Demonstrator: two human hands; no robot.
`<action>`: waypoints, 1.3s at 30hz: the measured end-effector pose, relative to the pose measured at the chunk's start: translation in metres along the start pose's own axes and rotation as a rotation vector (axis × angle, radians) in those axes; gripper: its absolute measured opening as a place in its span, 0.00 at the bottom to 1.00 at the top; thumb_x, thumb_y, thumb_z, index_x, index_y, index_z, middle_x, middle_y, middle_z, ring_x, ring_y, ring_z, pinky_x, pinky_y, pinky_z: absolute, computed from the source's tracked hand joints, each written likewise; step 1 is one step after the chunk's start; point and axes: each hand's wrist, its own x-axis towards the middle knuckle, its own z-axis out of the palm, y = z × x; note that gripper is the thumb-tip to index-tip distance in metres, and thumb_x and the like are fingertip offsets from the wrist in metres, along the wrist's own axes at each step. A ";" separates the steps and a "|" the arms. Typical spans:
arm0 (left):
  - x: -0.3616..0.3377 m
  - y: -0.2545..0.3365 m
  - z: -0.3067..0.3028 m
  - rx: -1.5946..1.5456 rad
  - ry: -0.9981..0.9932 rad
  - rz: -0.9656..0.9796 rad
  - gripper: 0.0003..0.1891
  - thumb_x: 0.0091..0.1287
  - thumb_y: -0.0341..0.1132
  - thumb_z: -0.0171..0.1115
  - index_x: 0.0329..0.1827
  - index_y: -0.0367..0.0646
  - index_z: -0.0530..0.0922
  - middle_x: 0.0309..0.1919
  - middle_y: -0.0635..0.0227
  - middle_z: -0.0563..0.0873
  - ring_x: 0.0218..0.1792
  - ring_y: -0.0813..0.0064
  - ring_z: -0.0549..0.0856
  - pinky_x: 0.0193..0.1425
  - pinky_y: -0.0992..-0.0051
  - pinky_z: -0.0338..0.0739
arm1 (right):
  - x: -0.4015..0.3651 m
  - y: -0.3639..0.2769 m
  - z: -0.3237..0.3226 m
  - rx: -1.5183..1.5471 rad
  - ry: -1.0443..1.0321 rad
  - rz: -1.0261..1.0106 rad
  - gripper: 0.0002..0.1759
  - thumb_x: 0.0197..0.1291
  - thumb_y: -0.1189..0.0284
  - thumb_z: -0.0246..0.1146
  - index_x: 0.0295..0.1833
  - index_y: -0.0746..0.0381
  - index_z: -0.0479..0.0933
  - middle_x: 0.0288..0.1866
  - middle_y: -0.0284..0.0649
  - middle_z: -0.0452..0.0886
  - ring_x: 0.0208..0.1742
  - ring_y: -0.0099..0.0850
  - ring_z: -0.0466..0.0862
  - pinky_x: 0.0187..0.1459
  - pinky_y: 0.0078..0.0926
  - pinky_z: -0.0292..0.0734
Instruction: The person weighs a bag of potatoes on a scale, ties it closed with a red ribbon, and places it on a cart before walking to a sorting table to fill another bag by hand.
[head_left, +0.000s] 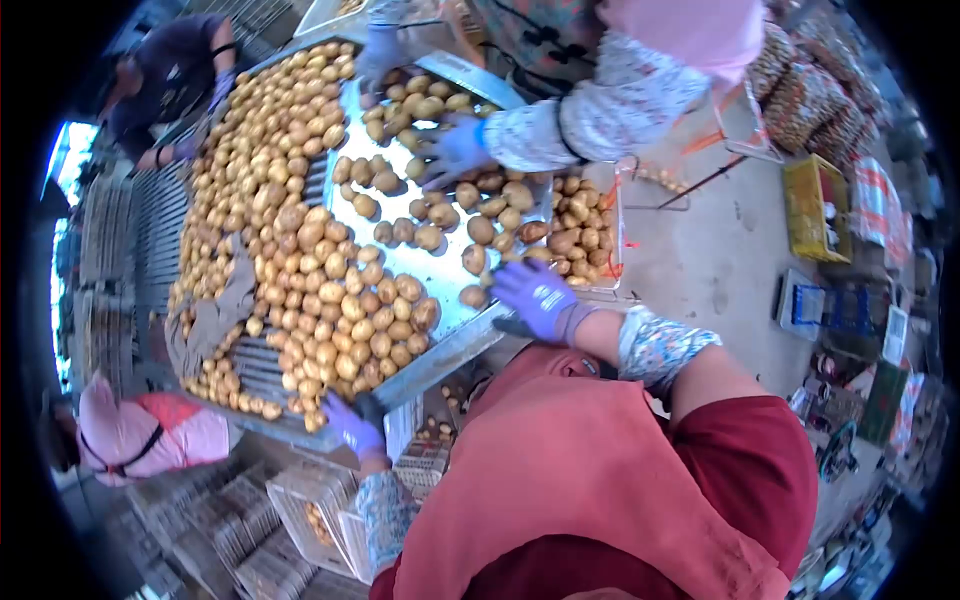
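Observation:
Potatoes [330,290] cover much of a slatted metal sorting table [262,362]. More potatoes lie on its smooth, shiny metal chute [440,268]. My right hand [540,297], in a purple glove with a dark palm, lies at the chute's lower right end, fingers apart, beside several potatoes. Nothing shows in its grasp. At the table's near edge is my left hand [352,425], gloved alike, with fingers stretched toward the potatoes there; its palm side is partly hidden. A crate of potatoes [580,225] stands under the chute's end.
Across the chute, another person's gloved hands [458,150] are among potatoes. Two more people [165,85] work around the table's left side. A grey cloth [222,305] lies on the potatoes. Crates [310,510] stand below left; a yellow crate [808,210] and filled sacks [810,105] are at right.

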 end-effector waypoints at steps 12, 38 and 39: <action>-0.005 0.137 -0.017 -0.136 -0.293 0.529 0.29 0.62 0.42 0.60 0.66 0.44 0.70 0.64 0.49 0.71 0.65 0.48 0.69 0.69 0.52 0.60 | 0.039 -0.026 0.012 0.065 -0.085 -0.149 0.28 0.60 0.50 0.58 0.57 0.59 0.76 0.65 0.44 0.72 0.68 0.43 0.68 0.67 0.51 0.58; 0.138 0.210 0.084 -0.120 -0.205 0.745 0.28 0.60 0.30 0.55 0.66 0.41 0.67 0.66 0.50 0.68 0.67 0.51 0.66 0.71 0.52 0.55 | -0.059 0.120 -0.084 -0.167 0.512 0.636 0.19 0.54 0.71 0.64 0.53 0.61 0.77 0.55 0.52 0.77 0.56 0.51 0.77 0.57 0.43 0.73; 0.133 0.200 0.108 -0.274 -0.120 0.595 0.28 0.60 0.30 0.55 0.66 0.36 0.66 0.66 0.49 0.67 0.67 0.49 0.66 0.71 0.53 0.56 | -0.054 0.154 -0.088 -0.113 0.481 0.667 0.20 0.54 0.71 0.64 0.54 0.60 0.76 0.55 0.51 0.78 0.56 0.50 0.77 0.57 0.42 0.73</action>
